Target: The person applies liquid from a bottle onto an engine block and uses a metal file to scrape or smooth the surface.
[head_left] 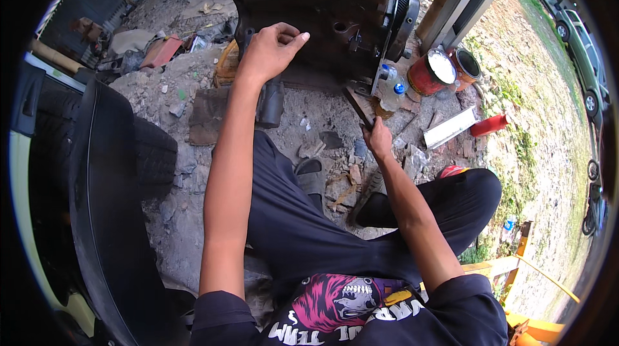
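Observation:
A big dark engine block (pixel 309 30) stands upright in front of me, with a round pulley (pixel 405 17) on its right side. My left hand (pixel 274 49) is raised before the block's left part, its fingers curled in and the thumb pressed toward them. Whatever it may pinch is too small to make out. Low at the block's right corner, my right hand (pixel 379 137) is closed around the lower end of a dark, flat bar with a brownish face (pixel 360 106). The bar's upper end reaches the block's bottom edge; I cannot tell whether they are joined.
Right of the block stand a red can with white contents (pixel 433 73), a dark open can (pixel 466 62) and plastic bottles (pixel 389 73). A metal post (pixel 461 4) rises behind them. Tires (pixel 155 156) and a black padded seat (pixel 106 178) flank my left. Rubble covers the ground.

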Demonstrator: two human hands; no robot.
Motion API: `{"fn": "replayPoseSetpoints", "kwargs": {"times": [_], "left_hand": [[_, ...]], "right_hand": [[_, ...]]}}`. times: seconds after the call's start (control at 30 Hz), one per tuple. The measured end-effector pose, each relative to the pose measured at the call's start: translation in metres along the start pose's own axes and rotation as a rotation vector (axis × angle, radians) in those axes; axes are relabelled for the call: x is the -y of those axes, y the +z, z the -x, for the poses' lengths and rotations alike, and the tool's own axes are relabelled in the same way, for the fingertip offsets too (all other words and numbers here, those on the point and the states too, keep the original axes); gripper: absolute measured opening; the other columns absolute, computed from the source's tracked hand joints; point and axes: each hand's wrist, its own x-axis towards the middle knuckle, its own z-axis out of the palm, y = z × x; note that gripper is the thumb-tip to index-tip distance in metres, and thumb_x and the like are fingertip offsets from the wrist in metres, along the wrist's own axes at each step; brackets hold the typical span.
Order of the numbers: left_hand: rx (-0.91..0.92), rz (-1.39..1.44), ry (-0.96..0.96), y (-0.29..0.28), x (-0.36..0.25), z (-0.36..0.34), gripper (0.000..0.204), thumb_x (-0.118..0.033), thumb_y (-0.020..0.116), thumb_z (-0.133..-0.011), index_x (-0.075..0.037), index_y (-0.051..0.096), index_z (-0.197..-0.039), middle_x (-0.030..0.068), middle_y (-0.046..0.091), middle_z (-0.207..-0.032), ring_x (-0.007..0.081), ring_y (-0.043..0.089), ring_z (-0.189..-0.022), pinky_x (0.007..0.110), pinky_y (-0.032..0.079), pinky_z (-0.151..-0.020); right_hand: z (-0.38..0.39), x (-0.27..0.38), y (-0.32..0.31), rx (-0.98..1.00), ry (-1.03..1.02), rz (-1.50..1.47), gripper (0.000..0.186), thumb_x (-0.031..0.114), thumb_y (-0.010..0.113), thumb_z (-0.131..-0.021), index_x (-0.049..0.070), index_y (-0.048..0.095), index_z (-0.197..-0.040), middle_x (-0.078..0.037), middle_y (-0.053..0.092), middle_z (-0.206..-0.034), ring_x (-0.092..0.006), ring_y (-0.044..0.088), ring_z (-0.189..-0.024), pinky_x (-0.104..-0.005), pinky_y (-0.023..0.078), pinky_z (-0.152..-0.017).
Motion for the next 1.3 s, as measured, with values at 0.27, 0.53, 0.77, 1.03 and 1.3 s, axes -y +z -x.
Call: {"fn": "replayPoseSetpoints", "kwargs": {"times": [0.27,0.53,0.77,1.03,1.3], "left_hand": [[0.128,-0.099,0.003,0.033,-0.003,-0.037,0.046,-0.035,0.072,-0.087,0.002,0.066,-0.113,0.0135,0.071,-0.094,0.0194,0.069,-0.086,0.034,0.054,-0.079],[0.244,-0.15,-0.126,0.024,0.023,-0.049,0.043,-0.03,0.073,-0.086,0.002,0.065,-0.114,0.0144,0.07,-0.095,0.0213,0.067,-0.088,0.034,0.052,-0.082],[0.264,-0.101,-0.084,0.027,0.034,-0.056,0.05,-0.03,0.075,-0.084,0.002,0.061,-0.121,0.0176,0.068,-0.105,0.0256,0.067,-0.097,0.036,0.051,-0.086],[0.297,-0.194,-0.058,0.027,0.049,-0.049,0.057,-0.04,0.074,-0.084,0.001,0.06,-0.122,0.0204,0.069,-0.105,0.032,0.067,-0.096,0.039,0.053,-0.082],[0.336,-0.271,-0.015,0.047,0.058,-0.051,0.063,-0.048,0.071,-0.084,0.001,0.06,-0.122,0.0219,0.068,-0.104,0.0374,0.066,-0.099,0.043,0.052,-0.083]], "right_hand": [[-0.094,0.031,0.065,-0.302,-0.146,-0.26,0.031,0.033,0.074,-0.075,0.009,0.066,-0.092,-0.02,0.067,-0.075,-0.0395,0.067,-0.071,-0.049,0.052,-0.062],[-0.12,0.067,0.073,-0.223,0.054,-0.345,0.026,0.026,0.076,-0.075,0.004,0.067,-0.087,-0.019,0.067,-0.073,-0.0364,0.069,-0.071,-0.041,0.052,-0.062],[-0.105,0.031,0.096,-0.246,0.191,-0.355,0.026,0.024,0.076,-0.075,0.003,0.066,-0.087,-0.022,0.066,-0.072,-0.0385,0.069,-0.072,-0.0432,0.051,-0.062],[-0.142,0.079,0.082,-0.306,0.053,-0.314,0.03,0.027,0.077,-0.075,0.003,0.068,-0.09,-0.023,0.068,-0.077,-0.0393,0.069,-0.076,-0.042,0.054,-0.065],[-0.146,0.098,0.088,-0.252,0.209,-0.513,0.03,0.02,0.074,-0.076,-0.001,0.071,-0.098,-0.02,0.071,-0.081,-0.0319,0.071,-0.076,-0.0385,0.053,-0.071]]}}
